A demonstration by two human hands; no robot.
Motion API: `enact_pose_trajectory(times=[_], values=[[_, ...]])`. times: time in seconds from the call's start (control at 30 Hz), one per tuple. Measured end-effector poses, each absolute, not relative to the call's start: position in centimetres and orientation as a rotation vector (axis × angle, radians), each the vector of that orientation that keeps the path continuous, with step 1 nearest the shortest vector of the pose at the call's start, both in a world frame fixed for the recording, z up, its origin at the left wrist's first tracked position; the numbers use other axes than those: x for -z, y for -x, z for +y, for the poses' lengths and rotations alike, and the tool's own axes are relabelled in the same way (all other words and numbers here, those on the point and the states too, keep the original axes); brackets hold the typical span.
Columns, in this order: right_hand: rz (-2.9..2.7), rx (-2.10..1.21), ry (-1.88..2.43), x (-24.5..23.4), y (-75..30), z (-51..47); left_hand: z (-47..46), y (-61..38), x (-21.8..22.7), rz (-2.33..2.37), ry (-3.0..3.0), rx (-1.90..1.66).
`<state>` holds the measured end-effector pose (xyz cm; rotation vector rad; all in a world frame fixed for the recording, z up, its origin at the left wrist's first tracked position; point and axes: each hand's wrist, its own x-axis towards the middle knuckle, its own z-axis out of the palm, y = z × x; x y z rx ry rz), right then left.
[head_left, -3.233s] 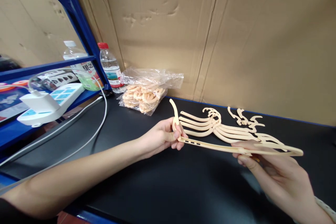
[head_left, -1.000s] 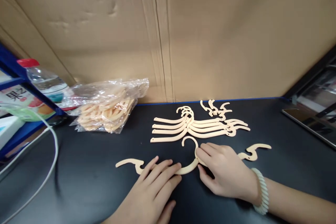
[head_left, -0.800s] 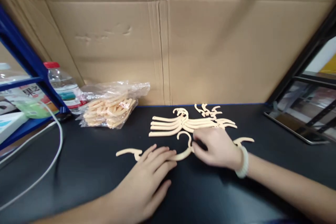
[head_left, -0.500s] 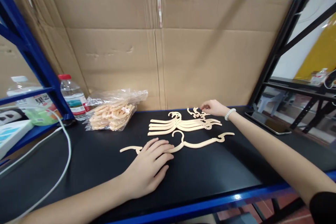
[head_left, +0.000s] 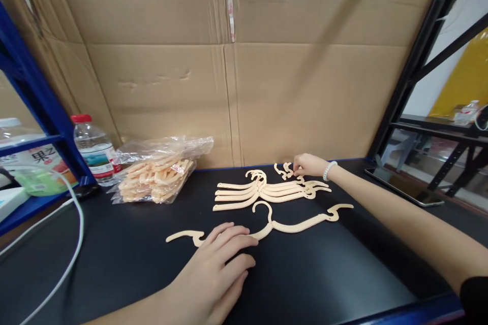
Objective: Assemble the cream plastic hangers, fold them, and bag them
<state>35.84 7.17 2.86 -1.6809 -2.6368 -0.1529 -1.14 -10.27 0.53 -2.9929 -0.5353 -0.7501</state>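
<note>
A cream plastic folding hanger (head_left: 301, 226) lies spread across the black table, its hook pointing toward the back. My left hand (head_left: 219, 264) rests over the hanger's left arm, fingers stretched out and covering part of it. At the back, my right hand (head_left: 309, 165) is pinched down among small curved hanger pieces (head_left: 285, 168); its fingertips hide part of the piece they are on. Between the two hands lies a group of several cream hangers (head_left: 244, 194) with hooks bunched together.
A clear bag of cream plastic parts (head_left: 156, 175) sits at the back left, near a red-capped bottle (head_left: 95, 150) and a white cable (head_left: 78, 233). A phone or tablet (head_left: 404, 186) lies at the right. Cardboard (head_left: 171, 91) walls the table's back edge.
My right hand has come down onto the small pieces, its fingertips now among them. My left hand stays on the hanger; the whole view has shifted slightly.
</note>
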Motion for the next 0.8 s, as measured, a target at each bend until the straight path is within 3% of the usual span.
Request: enact_pose_trajectory(times=[0.27, 0.53, 0.6, 0.7, 0.8], values=[[-2.530, 0.267, 1.486, -3.3, -36.9, 6.3, -10.2, 0.8, -0.1, -0.142, 2.864, 0.916], [-1.905, 0.195, 1.303, -5.9, -33.7, 2.9, -10.4, 0.6, -1.4, -0.461, 3.145, 1.129], [-1.835, 0.042, 1.228, -6.0, -31.3, 1.3, -10.7, 0.4, -1.1, -0.591, 3.172, 1.329], [-1.581, -0.702, 0.984, -5.7, -27.3, -1.7, -10.6, -0.2, -0.3, -1.019, 3.326, 1.537], [-1.513, -1.068, 0.854, -5.0, -23.7, -4.5, -10.2, -0.6, 0.0, -1.561, 3.426, 1.848]])
